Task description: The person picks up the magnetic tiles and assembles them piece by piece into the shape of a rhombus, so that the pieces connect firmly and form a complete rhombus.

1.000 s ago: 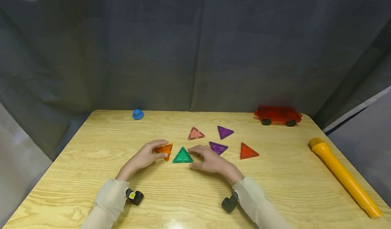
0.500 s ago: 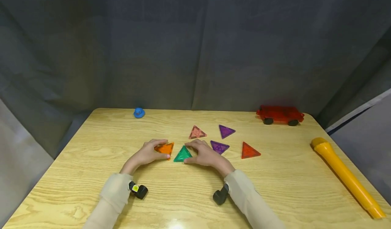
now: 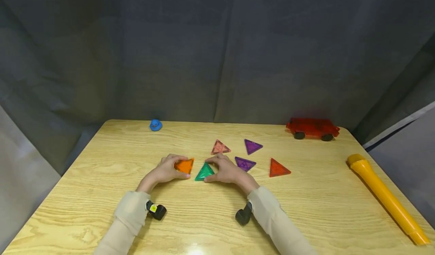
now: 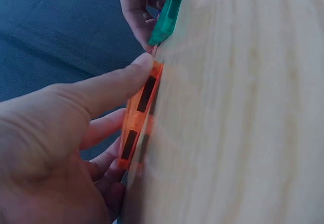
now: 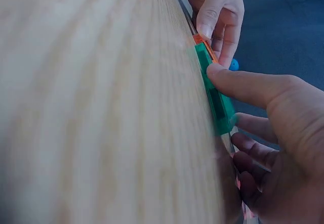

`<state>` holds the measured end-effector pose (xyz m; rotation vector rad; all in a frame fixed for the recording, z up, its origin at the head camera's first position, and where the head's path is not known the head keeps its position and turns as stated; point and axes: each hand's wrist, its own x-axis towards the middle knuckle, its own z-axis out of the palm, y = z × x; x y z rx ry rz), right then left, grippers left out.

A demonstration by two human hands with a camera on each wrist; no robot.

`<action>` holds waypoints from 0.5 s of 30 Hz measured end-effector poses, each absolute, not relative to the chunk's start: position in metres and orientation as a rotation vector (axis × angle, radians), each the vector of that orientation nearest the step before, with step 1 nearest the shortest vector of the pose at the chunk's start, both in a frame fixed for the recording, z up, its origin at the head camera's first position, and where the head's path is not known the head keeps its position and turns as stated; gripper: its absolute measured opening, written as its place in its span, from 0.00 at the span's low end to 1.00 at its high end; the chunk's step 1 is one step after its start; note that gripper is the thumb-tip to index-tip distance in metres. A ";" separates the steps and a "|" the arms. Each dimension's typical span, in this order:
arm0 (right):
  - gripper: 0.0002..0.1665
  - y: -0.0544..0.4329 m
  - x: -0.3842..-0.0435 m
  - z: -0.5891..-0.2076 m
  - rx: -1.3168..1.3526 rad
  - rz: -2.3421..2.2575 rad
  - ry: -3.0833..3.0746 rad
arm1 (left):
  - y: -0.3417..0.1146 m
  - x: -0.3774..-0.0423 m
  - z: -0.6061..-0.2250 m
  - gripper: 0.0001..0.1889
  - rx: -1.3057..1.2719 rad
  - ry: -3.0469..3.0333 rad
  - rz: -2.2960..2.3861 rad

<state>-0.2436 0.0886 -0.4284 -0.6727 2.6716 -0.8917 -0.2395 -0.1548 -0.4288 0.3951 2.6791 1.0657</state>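
Thumb and fingers of my left hand pinch an orange triangular magnetic tile by its edges. Dark magnet strips show along the side of that orange tile in the left wrist view, close over the wood. To its right, my right hand holds a green triangular magnetic tile between thumb and fingertips. A narrow gap parts the two tiles in the head view. In the right wrist view the thumb lies against the upper edge of the green tile.
Beyond my right hand lie a pink triangular tile, two purple tiles and a red tile. A blue toy duck and a red toy car stand at the table's back edge. A yellow round-headed stick lies at right.
My right hand has moved left onto the green tile, and its thumb and fingers have closed on it. The left hand keeps its hold on the orange tile. The head view has shifted slightly.
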 end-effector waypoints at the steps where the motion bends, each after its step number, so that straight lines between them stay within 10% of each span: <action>1: 0.38 0.089 -0.243 -0.428 -0.676 -0.918 2.664 | -0.154 -0.239 -0.429 0.34 0.399 2.680 1.074; 15: 0.39 0.104 -0.219 -0.425 -0.732 -1.090 2.572 | -0.136 -0.217 -0.422 0.31 0.510 2.553 1.184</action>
